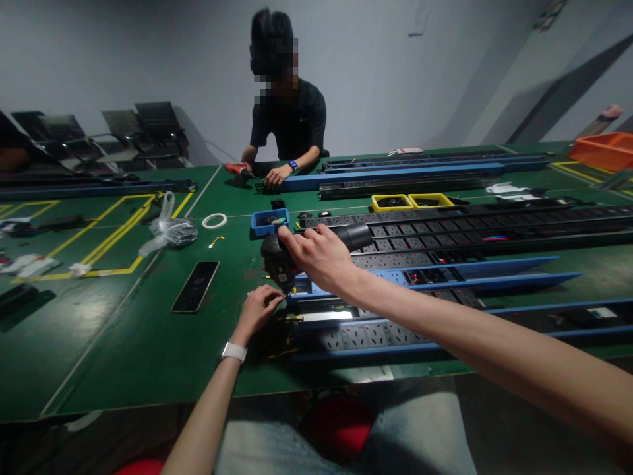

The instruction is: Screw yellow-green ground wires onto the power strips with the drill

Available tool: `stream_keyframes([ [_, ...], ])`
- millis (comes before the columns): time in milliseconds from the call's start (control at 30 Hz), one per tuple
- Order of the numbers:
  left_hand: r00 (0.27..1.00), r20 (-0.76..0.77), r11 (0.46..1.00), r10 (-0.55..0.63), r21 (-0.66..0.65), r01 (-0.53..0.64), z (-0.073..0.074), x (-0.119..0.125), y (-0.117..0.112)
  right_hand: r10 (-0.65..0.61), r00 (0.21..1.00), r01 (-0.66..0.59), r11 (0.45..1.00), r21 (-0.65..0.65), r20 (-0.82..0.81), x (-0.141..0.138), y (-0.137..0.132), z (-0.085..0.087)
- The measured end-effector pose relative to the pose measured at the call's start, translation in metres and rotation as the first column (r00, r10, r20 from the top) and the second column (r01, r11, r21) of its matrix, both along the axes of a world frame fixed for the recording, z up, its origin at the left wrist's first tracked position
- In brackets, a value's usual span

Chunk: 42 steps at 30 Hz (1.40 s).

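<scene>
Our jeans (420, 435) lie below the near edge of the green table (138, 356). Beyond, our right hand (319, 257) grasps a black power driver (275, 256) at a blue rail's (519, 282) left end; our left hand (258, 308) curls just beside, gripping what we cannot tell.

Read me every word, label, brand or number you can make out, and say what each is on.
No text is legible.
Black power tool in the right hand: pale label, too small to read.
Phone: screen marks, too faint.
Co-worker's dark shirt: tiny chest mark, too small.
Wall sheet, top right: too blurred.
</scene>
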State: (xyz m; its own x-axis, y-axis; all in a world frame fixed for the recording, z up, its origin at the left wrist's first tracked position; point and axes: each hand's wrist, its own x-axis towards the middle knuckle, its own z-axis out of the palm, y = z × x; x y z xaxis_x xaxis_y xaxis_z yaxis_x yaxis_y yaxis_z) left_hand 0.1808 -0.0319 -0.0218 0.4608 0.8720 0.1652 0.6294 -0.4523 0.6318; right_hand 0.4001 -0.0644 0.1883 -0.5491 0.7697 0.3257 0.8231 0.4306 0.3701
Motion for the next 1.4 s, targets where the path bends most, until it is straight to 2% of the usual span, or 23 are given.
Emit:
stream_keyframes([
  [400,1.000,0.018,1.000,0.022,-0.001,-0.022,-0.006,-0.001,0.002,0.024,0.999,-0.023,0.999,-0.047,0.021,0.002,-0.001,0.004],
  [700,1.000,0.002,1.000,-0.009,0.004,0.009,-0.006,-0.002,0.003,0.004,1.000,-0.004,0.999,-0.032,-0.011,-0.001,0.001,0.000],
  [833,1.000,-0.025,1.000,-0.006,0.015,0.007,-0.006,-0.002,0.003,0.054,0.998,-0.056,0.987,-0.148,-0.018,0.001,0.003,0.012],
  [933,1.000,-0.016,1.000,0.000,0.018,0.000,-0.007,-0.002,0.003,0.123,0.992,-0.122,0.949,-0.289,-0.015,0.002,0.005,0.026],
  [1067,1.000,0.010,1.000,0.007,0.019,-0.008,-0.008,-0.002,0.003,0.195,0.981,-0.172,0.909,-0.381,0.022,0.003,0.009,0.037],
  [1233,1.000,0.003,1.000,0.014,0.017,-0.014,-0.007,-0.002,0.002,0.207,0.977,-0.181,0.930,-0.320,0.050,0.003,0.007,0.036],
  [1400,1.000,-0.006,1.000,0.011,0.014,-0.011,-0.005,-0.001,0.001,0.157,0.986,-0.142,0.969,-0.201,0.062,0.004,0.005,0.023],
])
